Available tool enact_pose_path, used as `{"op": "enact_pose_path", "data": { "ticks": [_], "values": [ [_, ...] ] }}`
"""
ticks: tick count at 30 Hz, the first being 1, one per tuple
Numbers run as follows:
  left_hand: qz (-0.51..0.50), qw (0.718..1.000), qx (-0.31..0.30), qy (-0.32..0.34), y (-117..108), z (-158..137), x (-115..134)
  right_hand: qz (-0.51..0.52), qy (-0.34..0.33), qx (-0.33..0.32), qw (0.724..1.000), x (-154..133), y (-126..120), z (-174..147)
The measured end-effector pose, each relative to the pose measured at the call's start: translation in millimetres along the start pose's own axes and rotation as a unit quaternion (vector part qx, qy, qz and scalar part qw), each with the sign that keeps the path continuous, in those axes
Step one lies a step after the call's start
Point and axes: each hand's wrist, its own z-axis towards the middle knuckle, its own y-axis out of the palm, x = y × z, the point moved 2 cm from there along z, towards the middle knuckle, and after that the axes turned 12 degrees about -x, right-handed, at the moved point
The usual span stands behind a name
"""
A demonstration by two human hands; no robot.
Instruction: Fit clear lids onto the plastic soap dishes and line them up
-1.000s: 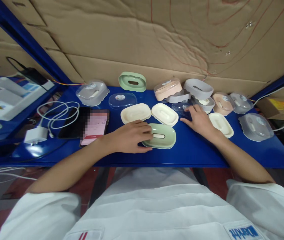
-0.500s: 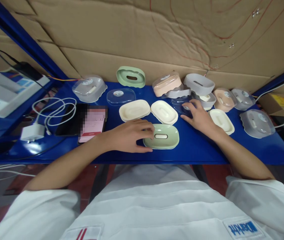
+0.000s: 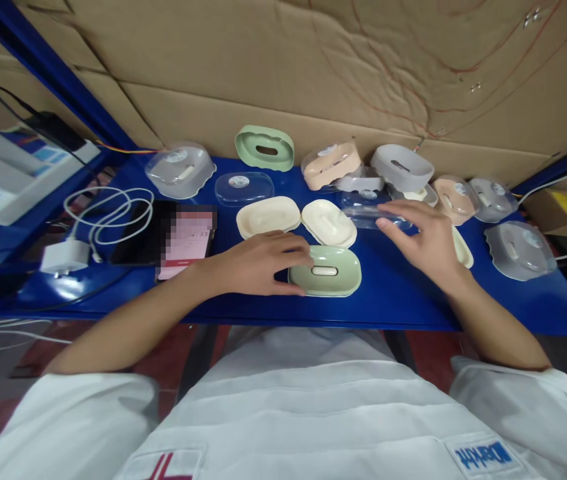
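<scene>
At the front of the blue table lies a green soap dish with a pale oblong insert showing in its central slot. My left hand curves around its left end, thumb along the near rim and fingers over the far side. Farther back on the right, my right hand has thumb and fingers at the near edge of a clear plastic lid, which looks slightly tilted. Two cream oval trays, one on the left and one on the right, lie behind the green dish.
A green cover leans at the back beside another clear lid. Peach and grey soap boxes stand behind my right hand. To the left are a phone, a white charger and its coiled cable.
My right hand has drawn back and to the right, and the clear lid beside it now sits tilted. My left hand stays around the green soap dish's end.
</scene>
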Motion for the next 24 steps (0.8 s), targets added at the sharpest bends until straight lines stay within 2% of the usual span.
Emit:
{"op": "enact_pose_path", "data": {
  "ticks": [3,7,11,17,20,24],
  "values": [
    [-0.012,1.0,0.016,-0.014,-1,0,-1,0.008,-0.063,-0.012,0.998,-19,14,-9],
    [-0.023,0.999,0.039,-0.003,0,0,-2,-0.016,-0.135,-0.077,0.988,-39,31,-21],
    [-0.041,0.999,0.025,0.01,0,1,-1,-0.046,-0.185,-0.169,0.967,-42,40,-27],
    [-0.019,1.0,0.01,0.013,-3,1,5,-0.021,-0.243,-0.247,0.938,-40,45,-27],
    [-0.007,1.0,0.009,0.016,-4,1,7,-0.014,-0.252,-0.26,0.932,-39,49,-25],
    [-0.006,1.0,0.0,0.017,-4,2,9,-0.034,-0.272,-0.244,0.93,-39,55,-28]
  ]
}}
